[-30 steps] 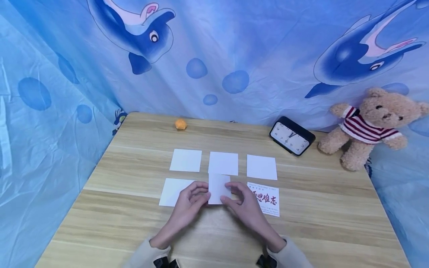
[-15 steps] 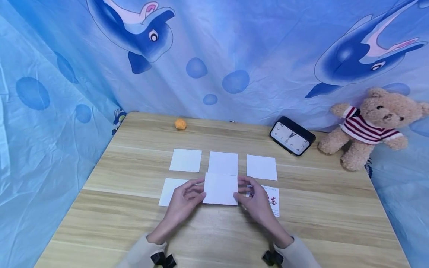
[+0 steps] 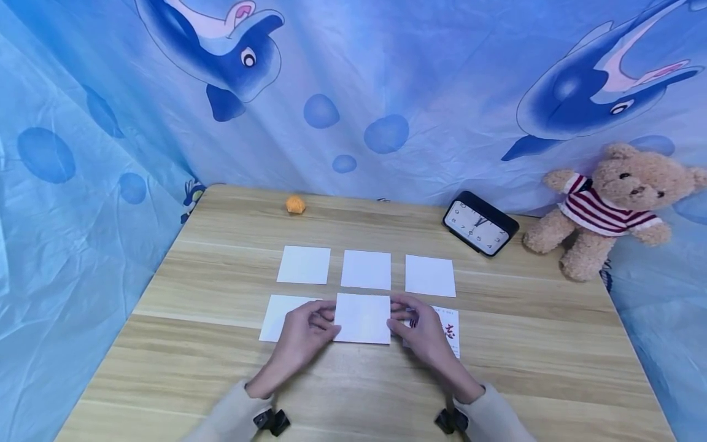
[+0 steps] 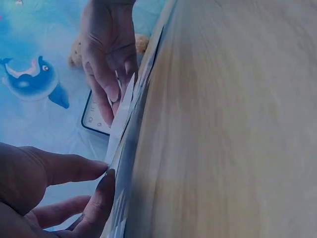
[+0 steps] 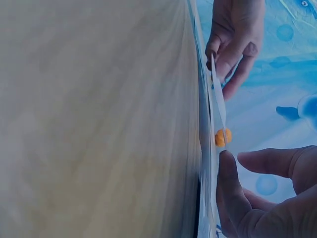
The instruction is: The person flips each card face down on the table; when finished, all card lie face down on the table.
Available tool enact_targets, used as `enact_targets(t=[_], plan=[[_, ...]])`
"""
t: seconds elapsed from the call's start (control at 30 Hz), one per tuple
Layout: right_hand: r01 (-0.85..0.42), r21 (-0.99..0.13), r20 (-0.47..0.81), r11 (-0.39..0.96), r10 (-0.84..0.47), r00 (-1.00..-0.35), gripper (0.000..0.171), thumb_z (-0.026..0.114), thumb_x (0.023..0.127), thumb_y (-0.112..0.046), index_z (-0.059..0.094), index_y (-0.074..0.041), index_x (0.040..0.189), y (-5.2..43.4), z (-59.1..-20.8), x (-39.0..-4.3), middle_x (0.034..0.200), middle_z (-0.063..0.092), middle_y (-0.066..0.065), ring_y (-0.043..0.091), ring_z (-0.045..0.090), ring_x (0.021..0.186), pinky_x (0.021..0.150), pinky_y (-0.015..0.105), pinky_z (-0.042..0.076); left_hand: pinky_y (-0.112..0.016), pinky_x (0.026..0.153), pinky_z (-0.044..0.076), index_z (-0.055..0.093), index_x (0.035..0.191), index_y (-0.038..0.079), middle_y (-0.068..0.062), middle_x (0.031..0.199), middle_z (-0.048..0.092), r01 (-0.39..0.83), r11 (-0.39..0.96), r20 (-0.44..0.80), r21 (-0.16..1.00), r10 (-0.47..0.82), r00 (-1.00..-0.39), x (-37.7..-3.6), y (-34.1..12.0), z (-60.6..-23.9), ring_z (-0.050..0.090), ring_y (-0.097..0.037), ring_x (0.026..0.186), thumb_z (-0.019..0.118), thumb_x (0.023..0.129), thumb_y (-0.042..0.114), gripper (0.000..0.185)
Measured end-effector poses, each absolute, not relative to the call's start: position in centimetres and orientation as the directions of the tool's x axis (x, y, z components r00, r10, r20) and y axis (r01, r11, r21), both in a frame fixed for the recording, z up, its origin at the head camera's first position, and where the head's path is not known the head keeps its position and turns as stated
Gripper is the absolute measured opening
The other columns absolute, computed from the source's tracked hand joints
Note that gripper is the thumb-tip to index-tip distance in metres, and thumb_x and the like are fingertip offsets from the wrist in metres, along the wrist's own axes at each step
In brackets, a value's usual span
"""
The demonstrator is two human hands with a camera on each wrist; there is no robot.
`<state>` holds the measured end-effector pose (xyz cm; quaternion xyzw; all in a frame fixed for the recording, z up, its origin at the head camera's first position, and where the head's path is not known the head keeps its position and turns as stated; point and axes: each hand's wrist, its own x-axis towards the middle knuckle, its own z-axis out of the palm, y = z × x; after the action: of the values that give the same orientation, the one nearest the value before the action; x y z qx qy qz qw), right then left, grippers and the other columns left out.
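Observation:
A white card (image 3: 362, 318) is held level just above the wooden table, between two other cards of the front row. My left hand (image 3: 302, 334) pinches its left edge between thumb and forefinger, plainly seen in the left wrist view. At the opposite edge is my right hand (image 3: 425, 334); in the right wrist view its forefinger tip meets the card's edge while the thumb stands a little apart. A blank white card (image 3: 276, 319) lies partly under the left hand. Behind the right hand, a card with red characters (image 3: 450, 331) is partly covered.
Behind lie three blank cards in a row: left card (image 3: 304, 265), middle card (image 3: 366, 270) and right card (image 3: 430, 275). An orange lump (image 3: 295, 204), a black clock (image 3: 480, 224) and a teddy bear (image 3: 607, 209) sit along the table's (image 3: 182, 368) back.
The card, narrow and tilted a second ago, has turned to show its full square face. It has come slightly nearer to me, and the hands have spread wider apart.

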<state>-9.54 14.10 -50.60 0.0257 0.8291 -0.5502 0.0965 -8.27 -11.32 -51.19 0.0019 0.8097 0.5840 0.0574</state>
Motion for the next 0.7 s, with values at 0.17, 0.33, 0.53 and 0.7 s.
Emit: enact_targets(t=[0.17, 0.33, 0.53, 0.7], plan=[[0.158, -0.879, -0.227, 0.45, -0.102, -0.969, 0.047, 0.079, 0.091, -0.01, 0.066, -0.01, 0.136, 14.23, -50.38, -9.77, 0.115, 0.072, 0.004, 0.014, 0.073, 0.1, 0.075, 0.019, 0.056, -0.019, 0.068, 0.063, 0.071, 0.118, -0.007, -0.016, 0.094, 0.073, -0.001, 0.385, -0.038, 0.923, 0.088, -0.995, -8.57, -11.37, -51.56, 0.071, -0.011, 0.074, 0.083, 0.079, -0.008, 0.041], [0.194, -0.865, -0.282, 0.463, -0.128, -0.951, 0.05, 0.078, 0.092, -0.016, 0.063, -0.011, 0.14, 14.28, -50.06, -9.95, 0.116, 0.07, 0.005, 0.012, 0.07, 0.095, 0.067, 0.023, 0.057, -0.017, 0.066, 0.061, 0.072, 0.117, -0.007, -0.012, 0.091, 0.072, 0.032, 0.439, -0.013, 0.898, 0.099, -0.995, -8.86, -11.31, -51.81, 0.07, -0.009, 0.072, 0.085, 0.079, -0.006, 0.04], [0.193, -0.862, -0.293, 0.468, -0.151, -0.944, 0.049, 0.076, 0.095, -0.019, 0.063, -0.009, 0.141, 14.48, -49.84, -10.2, 0.114, 0.07, 0.006, 0.012, 0.068, 0.09, 0.061, 0.023, 0.057, -0.016, 0.064, 0.06, 0.072, 0.118, -0.008, -0.011, 0.09, 0.071, 0.038, 0.46, -0.01, 0.887, 0.101, -0.995, -9.01, -11.17, -51.76, 0.068, -0.008, 0.071, 0.085, 0.078, -0.006, 0.042], [0.175, -0.857, -0.287, 0.485, -0.166, -0.943, 0.046, 0.075, 0.097, -0.022, 0.064, -0.009, 0.139, 14.76, -49.8, -10.32, 0.109, 0.071, 0.004, 0.011, 0.066, 0.087, 0.067, 0.021, 0.053, -0.016, 0.064, 0.06, 0.071, 0.122, -0.008, -0.01, 0.091, 0.071, 0.029, 0.496, -0.021, 0.868, 0.094, -0.995, -9.09, -11.01, -51.53, 0.067, -0.006, 0.07, 0.085, 0.079, -0.004, 0.045]])
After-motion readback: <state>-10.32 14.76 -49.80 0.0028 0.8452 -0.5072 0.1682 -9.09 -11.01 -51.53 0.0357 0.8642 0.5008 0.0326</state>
